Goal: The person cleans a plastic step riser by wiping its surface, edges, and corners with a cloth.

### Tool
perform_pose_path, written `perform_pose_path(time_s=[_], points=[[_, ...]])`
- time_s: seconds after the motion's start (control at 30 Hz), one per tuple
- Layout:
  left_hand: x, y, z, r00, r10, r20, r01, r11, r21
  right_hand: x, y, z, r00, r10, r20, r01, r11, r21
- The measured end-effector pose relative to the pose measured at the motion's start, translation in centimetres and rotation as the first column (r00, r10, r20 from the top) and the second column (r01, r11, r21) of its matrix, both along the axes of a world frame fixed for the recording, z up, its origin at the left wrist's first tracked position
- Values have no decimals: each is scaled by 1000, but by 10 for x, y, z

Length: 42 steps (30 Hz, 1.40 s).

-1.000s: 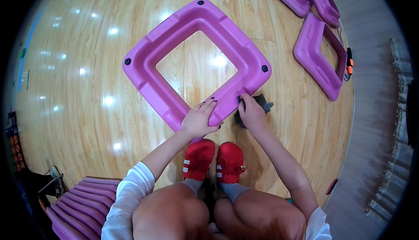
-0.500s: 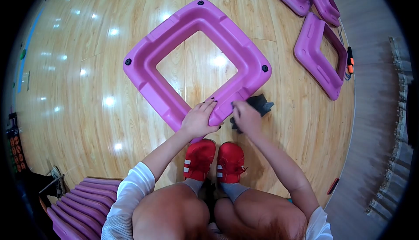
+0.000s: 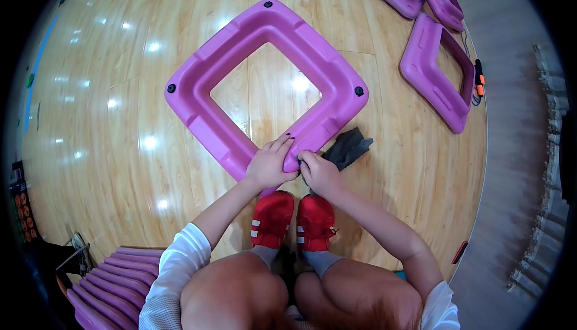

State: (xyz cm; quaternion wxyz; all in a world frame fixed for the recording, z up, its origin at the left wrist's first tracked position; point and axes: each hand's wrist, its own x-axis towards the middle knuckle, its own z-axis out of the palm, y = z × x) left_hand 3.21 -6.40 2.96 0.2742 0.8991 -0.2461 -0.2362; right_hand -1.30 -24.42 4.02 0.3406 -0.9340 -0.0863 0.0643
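A purple square plastic riser [image 3: 211,46] lies on the floor with one corner toward me. Black round feet show on its far, left and right corners. My left hand [image 3: 267,166] grips the near corner, fingers over the top and thumb along the edge, covering that corner. My right hand [image 3: 318,172] is closed in a pinch at the riser's edge, just right of my left hand. Whatever its fingertips hold is too small to make out. A dark grey cloth [image 3: 348,148] lies crumpled on the floor just beyond my right hand.
My red shoes [image 3: 316,219] stand close to the near corner. More purple risers [image 3: 442,81] lie at the upper right, beside an orange and black tool [image 3: 479,79]. A row of purple risers [image 3: 114,282] stands at the lower left. A pale curtain [image 3: 535,222] hangs at the right.
My right hand has moved left and slightly down, from above the cloth to the riser's near edge. My left hand keeps its hold; the view has shifted slightly.
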Motion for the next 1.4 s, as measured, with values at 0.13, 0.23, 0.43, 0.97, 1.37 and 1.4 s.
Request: perform_pose_path(time_s=[0.13, 0.23, 0.43, 0.97, 1.37, 1.4], points=[[-1, 3, 1, 1000, 15, -3, -15, 998, -60, 3, 3, 7, 999, 19, 33, -16, 998, -66], [-1, 2, 3, 1000, 15, 1, -15, 999, -45, 13, -10, 9, 996, 13, 92, 8, 973, -231], [0, 0, 4, 1000, 20, 10, -20, 999, -36, 37, -44, 5, 982, -105, 156, 153, 926, -344], [0, 2, 4, 1000, 27, 7, -26, 997, -67, 8, -1, 8, 986, 95, 140, -50, 954, -296], [0, 1, 3, 1000, 27, 5, -27, 998, -53, 33, -18, 3, 977, -144, 156, 175, 962, -208], [0, 1, 2, 1000, 19, 17, -18, 999, -45, 28, -13, 2, 987, -108, 116, 125, 981, -150]])
